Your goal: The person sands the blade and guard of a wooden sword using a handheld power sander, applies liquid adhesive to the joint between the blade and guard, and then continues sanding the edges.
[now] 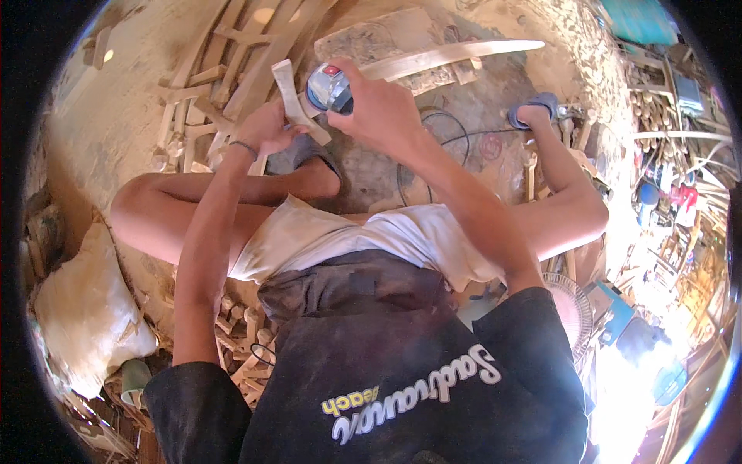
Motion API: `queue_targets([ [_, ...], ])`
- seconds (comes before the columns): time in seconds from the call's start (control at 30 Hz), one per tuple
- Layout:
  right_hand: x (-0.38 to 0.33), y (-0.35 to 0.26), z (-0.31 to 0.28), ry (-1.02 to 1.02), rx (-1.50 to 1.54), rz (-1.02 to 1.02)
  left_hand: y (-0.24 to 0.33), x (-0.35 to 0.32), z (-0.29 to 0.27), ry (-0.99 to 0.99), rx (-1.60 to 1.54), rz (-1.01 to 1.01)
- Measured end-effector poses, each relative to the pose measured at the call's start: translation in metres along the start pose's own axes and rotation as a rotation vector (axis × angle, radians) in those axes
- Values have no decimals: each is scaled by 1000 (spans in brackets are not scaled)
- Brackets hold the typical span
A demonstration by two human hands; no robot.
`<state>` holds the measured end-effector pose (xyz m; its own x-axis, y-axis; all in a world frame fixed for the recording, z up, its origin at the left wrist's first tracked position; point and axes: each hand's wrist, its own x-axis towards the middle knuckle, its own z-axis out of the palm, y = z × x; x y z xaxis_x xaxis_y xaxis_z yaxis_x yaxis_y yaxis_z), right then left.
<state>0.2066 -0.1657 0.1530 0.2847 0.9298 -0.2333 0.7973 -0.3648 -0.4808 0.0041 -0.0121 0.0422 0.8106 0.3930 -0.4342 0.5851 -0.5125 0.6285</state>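
My left hand (pixel 267 130) is closed around the lower part of a pale, waisted piece of wood (pixel 288 87), which stands up at a slant with a flared top end. From the right, my right hand (pixel 380 110) wraps round an angle grinder (pixel 334 90) with a silver head and a red spot on it. The grinder's head is close beside the wood's right edge; whether its disc touches the wood I cannot tell. My right hand hides most of the grinder's body. Just below the wood is my left foot in a dark sandal (pixel 315 153).
A long curved wooden strip (pixel 464 52) lies beyond my right hand, across a worn board (pixel 379 37). Wooden bars (pixel 232 58) are piled at the far left. A black cord (pixel 466 133) loops on the floor between my legs. A white sack (pixel 93 313) stands at left.
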Motion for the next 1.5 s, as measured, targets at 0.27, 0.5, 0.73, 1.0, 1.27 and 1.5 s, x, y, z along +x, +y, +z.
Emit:
queue_targets([
  [0.27, -2, 119, -46, 114, -70, 228, -17, 4, 7, 34, 51, -34],
  [0.5, 6, 217, -99, 253, -133, 456, -2, 6, -4, -103, 127, -140],
  [0.73, 0, 153, -84, 149, -112, 420, -68, -26, -31, 193, 135, 156],
  [1.0, 9, 21, -6, 18, 160, 36, -48, -50, -78, -134, 186, -125],
  [1.27, 2, 105, -44, 55, 54, 171, -79, -51, -70, -84, 397, -164],
  [1.5, -9, 173, -91, 176, 120, 430, -98, -48, -69, -102, 278, -96],
])
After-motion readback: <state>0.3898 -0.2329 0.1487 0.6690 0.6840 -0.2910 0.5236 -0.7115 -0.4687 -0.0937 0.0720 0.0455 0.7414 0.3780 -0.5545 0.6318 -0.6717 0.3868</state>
